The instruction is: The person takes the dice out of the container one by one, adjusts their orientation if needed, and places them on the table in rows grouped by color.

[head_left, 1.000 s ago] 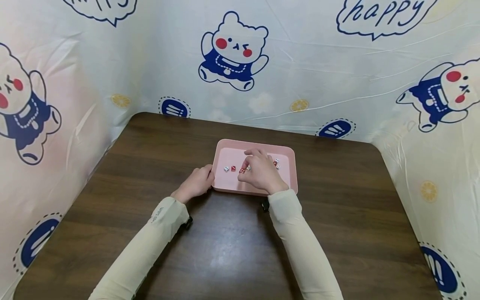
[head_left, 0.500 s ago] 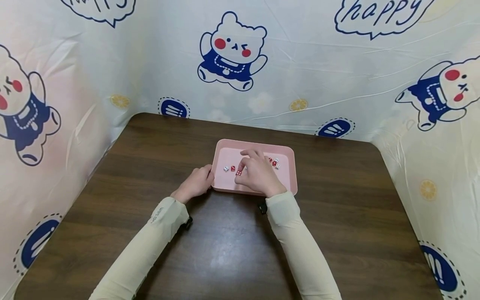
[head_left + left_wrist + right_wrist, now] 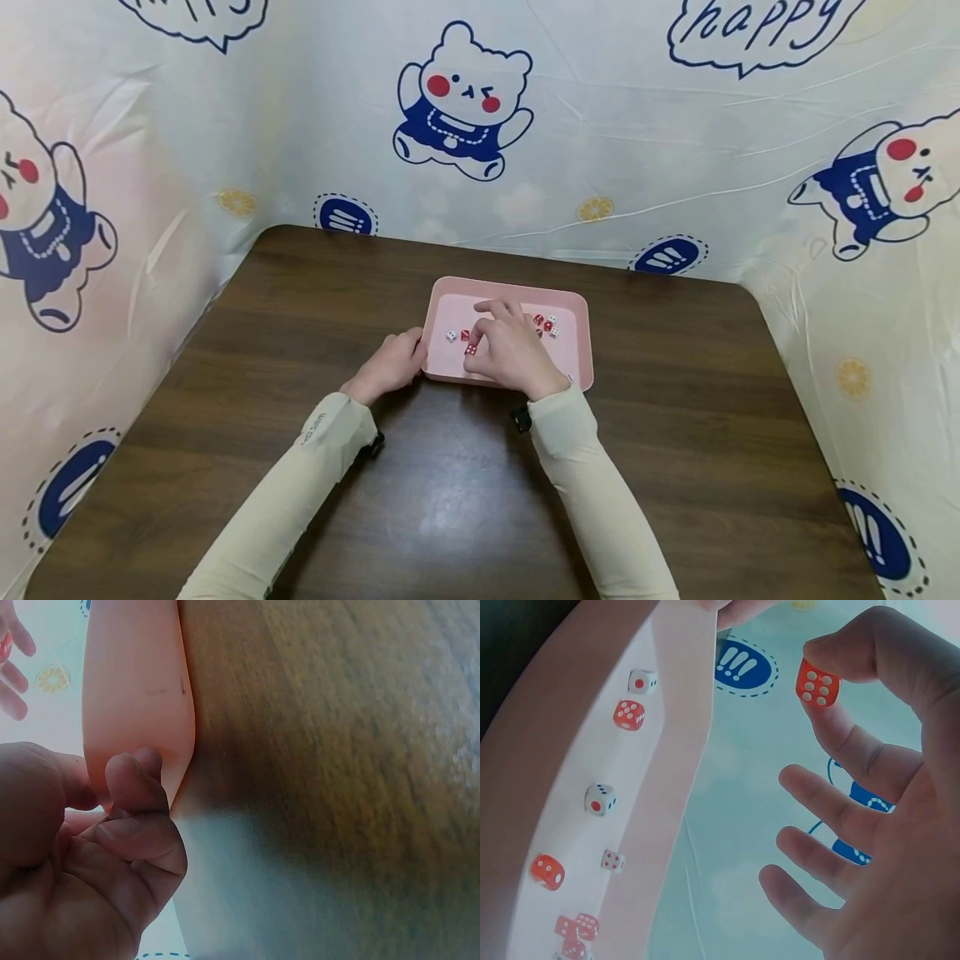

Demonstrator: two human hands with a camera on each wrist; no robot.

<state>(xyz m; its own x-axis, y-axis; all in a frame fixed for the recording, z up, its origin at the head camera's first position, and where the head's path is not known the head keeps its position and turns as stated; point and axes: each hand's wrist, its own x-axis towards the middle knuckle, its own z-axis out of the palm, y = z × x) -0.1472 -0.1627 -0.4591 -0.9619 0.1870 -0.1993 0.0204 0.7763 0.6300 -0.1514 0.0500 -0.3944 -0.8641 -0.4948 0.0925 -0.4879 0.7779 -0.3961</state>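
Observation:
A pink tray (image 3: 517,290) lies on the table, its left end gripped by my left hand (image 3: 384,367). In the left wrist view, that thumb and curled fingers (image 3: 139,840) pinch the tray's corner. My right hand (image 3: 513,350) is over the tray's middle. Thumb and index finger pinch a red die (image 3: 817,684) with six white dots facing the right wrist camera, while the other fingers spread apart. Left of this hand, a white die (image 3: 451,336) and a red die (image 3: 465,335) sit side by side in the tray.
Several red and white dice (image 3: 548,326) cluster at the tray's right side. Another white die (image 3: 570,378) shows by the front wall, near the right sleeve. The dark wooden table (image 3: 450,483) is bordered by a printed curtain (image 3: 600,125) behind and at both sides.
My right hand has moved left and a little toward me with the pinched red die. More dice now show to its right. My left hand stays at the tray's left end.

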